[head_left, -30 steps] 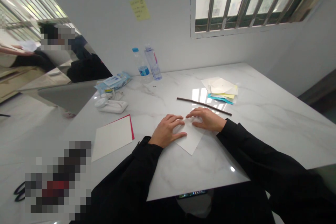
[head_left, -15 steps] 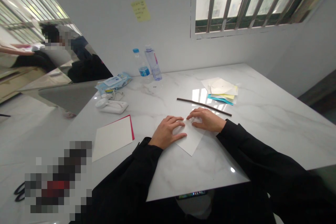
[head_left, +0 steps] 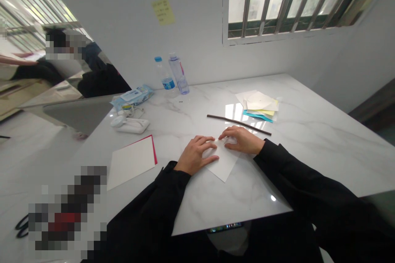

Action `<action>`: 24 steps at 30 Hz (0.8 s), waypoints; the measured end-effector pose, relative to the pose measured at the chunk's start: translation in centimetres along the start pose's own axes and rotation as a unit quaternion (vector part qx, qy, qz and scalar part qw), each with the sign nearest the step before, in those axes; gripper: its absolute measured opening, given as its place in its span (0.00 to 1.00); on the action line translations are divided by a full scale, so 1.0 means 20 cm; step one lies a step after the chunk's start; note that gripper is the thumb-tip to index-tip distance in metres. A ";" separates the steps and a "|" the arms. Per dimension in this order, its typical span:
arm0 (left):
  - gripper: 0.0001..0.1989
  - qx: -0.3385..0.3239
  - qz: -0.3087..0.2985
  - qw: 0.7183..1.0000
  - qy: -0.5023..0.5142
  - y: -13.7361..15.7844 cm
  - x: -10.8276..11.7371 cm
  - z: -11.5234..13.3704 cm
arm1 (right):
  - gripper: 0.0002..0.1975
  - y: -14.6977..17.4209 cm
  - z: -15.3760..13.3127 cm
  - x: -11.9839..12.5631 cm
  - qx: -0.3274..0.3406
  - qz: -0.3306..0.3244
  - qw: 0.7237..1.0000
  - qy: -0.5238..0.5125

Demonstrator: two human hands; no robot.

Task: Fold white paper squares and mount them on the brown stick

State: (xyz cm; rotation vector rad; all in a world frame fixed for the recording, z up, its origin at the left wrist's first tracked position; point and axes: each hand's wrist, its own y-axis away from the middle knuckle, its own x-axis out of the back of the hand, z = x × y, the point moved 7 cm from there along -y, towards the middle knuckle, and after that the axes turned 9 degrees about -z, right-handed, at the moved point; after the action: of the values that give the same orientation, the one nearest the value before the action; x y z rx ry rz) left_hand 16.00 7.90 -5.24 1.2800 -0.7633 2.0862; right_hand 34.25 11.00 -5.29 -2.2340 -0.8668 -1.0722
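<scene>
A sheet of white paper (head_left: 224, 168) lies on the marble-patterned table, one corner pointing towards me. Across its left part rests my left hand (head_left: 197, 155), fingers spread and thumb apart, pressing on the sheet. My right hand (head_left: 242, 139) touches the upper right of the paper with bent fingers, thumb apart from them. The fingertips of both hands come close together at the paper's far edge. Both hands cover much of the sheet, so any fold beneath them is hidden. Just beyond my right hand lies a thin dark brown stick (head_left: 239, 124).
A paper pile (head_left: 259, 102) lies at the back right. White sheets over red (head_left: 132, 160) lie to the left, near a white handheld device (head_left: 132, 124), a wipes pack (head_left: 132, 98) and two bottles (head_left: 179, 74). A pixelated area with black handles (head_left: 21, 226) is lower left. Other people sit far left.
The whole view has shifted very slightly. Both hands stay in the same place on the paper.
</scene>
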 end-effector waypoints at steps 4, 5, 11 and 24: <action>0.14 0.001 0.001 1.000 -0.004 0.00 0.00 0.00 | 0.15 0.00 0.00 0.00 -0.001 -0.002 1.000 0.000; 0.14 0.001 0.002 1.000 -0.004 0.00 0.00 0.00 | 0.16 0.00 0.01 0.00 -0.002 -0.002 1.000 -0.001; 0.14 -0.002 -0.002 1.000 -0.003 0.00 0.00 0.01 | 0.16 0.00 0.00 0.00 0.004 0.006 1.000 -0.002; 0.16 -0.003 0.006 1.000 -0.002 0.00 0.00 0.00 | 0.09 -0.01 0.00 0.00 -0.019 0.038 0.999 -0.005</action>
State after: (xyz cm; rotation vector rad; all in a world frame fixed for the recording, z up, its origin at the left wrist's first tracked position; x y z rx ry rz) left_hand 15.99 7.95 -5.19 1.2789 -0.7794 2.0893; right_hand 34.12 11.09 -5.23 -2.2856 -0.7659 -1.0513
